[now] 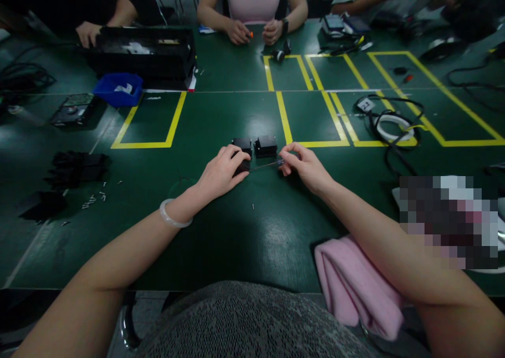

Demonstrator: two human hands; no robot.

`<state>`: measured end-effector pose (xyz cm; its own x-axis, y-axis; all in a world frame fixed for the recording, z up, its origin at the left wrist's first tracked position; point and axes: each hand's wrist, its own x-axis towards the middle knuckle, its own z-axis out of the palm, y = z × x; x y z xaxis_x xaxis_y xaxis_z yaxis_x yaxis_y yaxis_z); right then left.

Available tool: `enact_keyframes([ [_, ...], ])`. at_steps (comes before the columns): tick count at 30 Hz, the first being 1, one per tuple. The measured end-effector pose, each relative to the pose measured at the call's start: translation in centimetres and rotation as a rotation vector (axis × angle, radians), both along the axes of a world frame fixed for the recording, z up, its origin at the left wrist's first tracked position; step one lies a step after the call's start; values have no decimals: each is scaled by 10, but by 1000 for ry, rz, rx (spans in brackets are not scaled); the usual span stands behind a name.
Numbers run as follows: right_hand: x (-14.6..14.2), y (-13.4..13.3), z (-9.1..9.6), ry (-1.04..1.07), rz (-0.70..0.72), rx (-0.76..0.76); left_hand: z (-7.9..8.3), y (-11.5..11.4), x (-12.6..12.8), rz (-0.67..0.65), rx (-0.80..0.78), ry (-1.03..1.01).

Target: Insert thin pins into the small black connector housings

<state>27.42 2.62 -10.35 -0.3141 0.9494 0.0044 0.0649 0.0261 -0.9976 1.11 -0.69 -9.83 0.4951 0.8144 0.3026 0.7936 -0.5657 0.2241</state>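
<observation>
My left hand [224, 171] is closed on a small black block [241, 164] resting on the green table. From the right, my right hand [302, 164] pinches the handle end of a thin screwdriver [265, 165]. Its shaft runs leftward to the block, and the tip's exact contact is hard to make out. Just beyond the hands stand two more black blocks, one at the right [266, 145] and one partly behind my left fingers [242, 143]. A single small screw [253, 206] lies nearer to me on the table.
Loose screws [90, 201] and stacked black parts [77, 169] lie at left. A blue bin [118, 90] sits near a long black housing [142, 55]. Coiled cable [394, 126] is at right, a pink cloth [355, 284] at the front edge. Several people sit opposite.
</observation>
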Motion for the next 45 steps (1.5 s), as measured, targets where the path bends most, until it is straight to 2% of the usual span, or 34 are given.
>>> enact_keyframes([
  [45,2,3,-3,33,19,7,2,0,1,8,-8,-4],
])
